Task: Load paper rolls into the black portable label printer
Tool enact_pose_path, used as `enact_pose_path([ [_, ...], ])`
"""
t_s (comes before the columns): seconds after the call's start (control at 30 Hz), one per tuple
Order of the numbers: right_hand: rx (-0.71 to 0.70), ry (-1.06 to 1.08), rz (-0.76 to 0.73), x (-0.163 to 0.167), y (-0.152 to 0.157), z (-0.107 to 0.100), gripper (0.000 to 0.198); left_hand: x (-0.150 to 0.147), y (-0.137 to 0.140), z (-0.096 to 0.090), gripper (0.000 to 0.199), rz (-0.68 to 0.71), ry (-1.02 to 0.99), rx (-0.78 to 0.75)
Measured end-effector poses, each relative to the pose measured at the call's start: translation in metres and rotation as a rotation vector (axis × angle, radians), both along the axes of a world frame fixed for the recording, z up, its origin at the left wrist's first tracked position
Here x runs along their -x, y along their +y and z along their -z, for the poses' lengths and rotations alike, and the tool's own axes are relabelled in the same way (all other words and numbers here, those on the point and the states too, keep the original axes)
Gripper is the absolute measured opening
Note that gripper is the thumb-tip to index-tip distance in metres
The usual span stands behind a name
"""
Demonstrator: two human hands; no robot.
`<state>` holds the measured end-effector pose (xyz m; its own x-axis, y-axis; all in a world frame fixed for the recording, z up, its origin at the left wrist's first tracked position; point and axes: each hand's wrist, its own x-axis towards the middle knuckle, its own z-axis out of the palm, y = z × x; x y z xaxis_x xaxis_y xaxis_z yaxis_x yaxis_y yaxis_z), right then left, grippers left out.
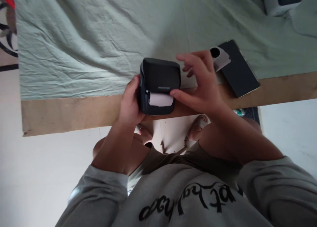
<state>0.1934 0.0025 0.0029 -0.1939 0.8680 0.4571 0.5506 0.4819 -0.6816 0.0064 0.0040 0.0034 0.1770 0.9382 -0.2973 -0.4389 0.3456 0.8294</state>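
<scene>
A small black portable receipt printer [161, 75] is held up just over the table's near edge. White paper [161, 99] sticks out below its dark lid. My left hand [130, 100] grips the printer along its left side, with some fingers hidden behind it. To the right, my right hand [201, 81] has its fingers spread. Its thumb tip reaches the printer's right side close to the paper, and whether it presses there I cannot tell. Beyond that hand lies a paper roll [220, 58] with a dark core.
A flat dark tablet-like slab [239, 68] lies partly under the roll. At the far right stands a white device [282, 2] with a black panel and a cable. Wrinkled green cloth [99, 39] covers the table, leaving a bare wooden edge [69, 113].
</scene>
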Motion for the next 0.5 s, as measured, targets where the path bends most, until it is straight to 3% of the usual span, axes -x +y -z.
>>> enact_pose_path([
  [0.1, -0.009, 0.038, 0.041, -0.002, 0.001, -0.005, 0.051, -0.001, -0.001, 0.001, 0.044, 0.019, -0.064, -0.056],
  [0.3, 0.103, -0.073, -0.100, 0.003, -0.001, -0.007, 0.058, 0.003, -0.004, 0.003, 0.032, 0.030, -0.025, -0.103],
  [0.4, 0.029, 0.027, -0.106, -0.004, -0.007, -0.019, 0.046, 0.005, -0.005, 0.002, 0.024, -0.005, 0.061, -0.096],
  [0.5, -0.060, 0.138, 0.018, -0.041, -0.003, -0.032, 0.043, 0.006, -0.006, 0.001, 0.020, -0.016, 0.073, -0.066],
])
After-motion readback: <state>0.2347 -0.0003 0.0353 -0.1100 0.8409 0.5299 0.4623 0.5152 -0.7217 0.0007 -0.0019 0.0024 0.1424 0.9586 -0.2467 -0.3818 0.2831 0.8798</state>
